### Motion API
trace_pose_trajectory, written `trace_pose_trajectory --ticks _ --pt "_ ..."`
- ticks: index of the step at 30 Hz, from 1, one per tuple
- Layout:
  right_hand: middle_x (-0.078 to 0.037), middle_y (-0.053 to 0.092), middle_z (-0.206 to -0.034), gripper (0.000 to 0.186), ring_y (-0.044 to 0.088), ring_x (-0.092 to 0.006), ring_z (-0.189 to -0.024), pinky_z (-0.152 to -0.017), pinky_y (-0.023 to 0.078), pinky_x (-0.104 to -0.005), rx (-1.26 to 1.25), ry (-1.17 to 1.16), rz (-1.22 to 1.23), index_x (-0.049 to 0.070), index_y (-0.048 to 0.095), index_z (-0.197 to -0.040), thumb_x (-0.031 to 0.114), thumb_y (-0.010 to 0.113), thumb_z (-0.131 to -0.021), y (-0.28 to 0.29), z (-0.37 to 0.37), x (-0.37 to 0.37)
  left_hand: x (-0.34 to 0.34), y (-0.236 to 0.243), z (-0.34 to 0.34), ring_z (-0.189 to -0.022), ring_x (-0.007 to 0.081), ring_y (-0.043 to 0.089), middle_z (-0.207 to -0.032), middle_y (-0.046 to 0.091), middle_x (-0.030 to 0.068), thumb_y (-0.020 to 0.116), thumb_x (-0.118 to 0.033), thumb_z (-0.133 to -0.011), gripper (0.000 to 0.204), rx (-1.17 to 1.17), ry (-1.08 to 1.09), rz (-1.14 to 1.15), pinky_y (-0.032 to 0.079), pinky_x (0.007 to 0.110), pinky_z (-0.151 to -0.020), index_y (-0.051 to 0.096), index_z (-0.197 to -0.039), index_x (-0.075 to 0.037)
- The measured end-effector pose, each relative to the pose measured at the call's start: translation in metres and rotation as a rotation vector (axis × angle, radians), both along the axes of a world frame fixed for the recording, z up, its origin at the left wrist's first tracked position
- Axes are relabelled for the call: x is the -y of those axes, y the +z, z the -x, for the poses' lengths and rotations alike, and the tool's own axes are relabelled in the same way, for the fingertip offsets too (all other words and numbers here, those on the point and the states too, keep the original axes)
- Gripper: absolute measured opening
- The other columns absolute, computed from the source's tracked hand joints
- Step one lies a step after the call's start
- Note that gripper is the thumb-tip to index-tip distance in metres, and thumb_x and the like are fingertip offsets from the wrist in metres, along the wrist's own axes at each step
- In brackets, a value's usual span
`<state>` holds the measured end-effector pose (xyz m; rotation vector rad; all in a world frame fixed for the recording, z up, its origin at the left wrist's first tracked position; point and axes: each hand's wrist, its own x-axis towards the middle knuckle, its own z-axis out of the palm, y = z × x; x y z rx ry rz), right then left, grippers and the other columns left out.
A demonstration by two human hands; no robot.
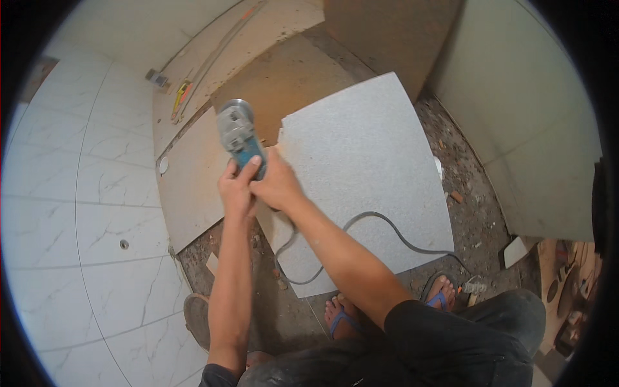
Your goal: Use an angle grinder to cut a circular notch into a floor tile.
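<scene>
An angle grinder (pixel 236 132) with a grey gear head and a teal body is held out in front of me, its disc tipped away at the far end. My left hand (pixel 236 188) is closed round the left side of the body, thumb on top. On the other side my right hand (pixel 281 183) also grips the body, its fingers partly hidden behind the tool. Just right of the grinder lies a big light grey floor tile (pixel 367 161), with a notch in its left edge near the grinder. A beige tile (pixel 193 180) lies beneath and to the left.
A dark power cord (pixel 403 238) snakes across the grey tile. Marbled white tiles (pixel 122 187) cover the wall at left. Far left lie a yellow tape measure (pixel 179 100) and a long metal strip (pixel 216 55). Rubble (pixel 461 168) borders the right wall; my sandalled feet (pixel 342 316) stand near.
</scene>
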<state>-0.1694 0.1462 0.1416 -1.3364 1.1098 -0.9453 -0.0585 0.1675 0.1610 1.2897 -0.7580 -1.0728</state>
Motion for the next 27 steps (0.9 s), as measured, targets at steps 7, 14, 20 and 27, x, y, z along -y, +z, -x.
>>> trace_pose_trajectory --ticks 7,14,20,27 --pt "-0.019 0.072 -0.103 0.066 0.069 -0.0309 -0.094 -0.087 0.054 -0.0413 -0.113 0.038 0.007 -0.002 0.065 -0.114 0.042 0.084 -0.068 -0.015 0.091 0.045 -0.052 -0.050 -0.008 -0.128 0.0313 0.057 -0.138 0.058 0.0221 0.073 -0.027 -0.095 0.068 0.389 -0.024 -0.048 0.043 0.039 -0.112 0.047 -0.147 0.009" --pt "-0.024 0.072 -0.104 0.069 0.070 -0.0348 -0.096 -0.088 0.054 -0.0427 -0.459 0.179 0.175 -0.006 0.065 -0.115 0.039 0.082 -0.066 -0.014 0.092 0.068 -0.086 -0.141 -0.037 -0.122 0.0238 0.060 -0.129 0.066 0.0175 0.064 -0.031 -0.103 0.053 0.301 0.177 -0.237 0.047 0.035 -0.103 0.056 -0.139 0.005" --pt "-0.031 0.071 -0.103 0.070 0.070 -0.0437 -0.097 -0.088 0.055 -0.0456 -0.714 0.280 0.231 -0.007 0.064 -0.113 0.040 0.079 -0.064 -0.013 0.081 0.071 -0.089 -0.160 -0.026 -0.098 0.0205 0.065 -0.106 0.073 0.0146 0.062 -0.032 -0.104 0.039 0.142 0.150 -0.222 0.049 0.037 -0.090 0.066 -0.114 0.005" --pt "-0.032 0.071 -0.101 0.066 0.070 -0.0451 -0.097 -0.087 0.055 -0.0466 -0.769 0.249 0.207 -0.007 0.063 -0.108 0.040 0.077 -0.065 -0.010 0.079 0.074 -0.087 -0.158 -0.019 -0.098 0.0239 0.064 -0.105 0.071 0.0166 0.056 -0.037 -0.106 0.043 0.502 0.185 -0.201 0.048 0.037 -0.092 0.064 -0.115 0.005"
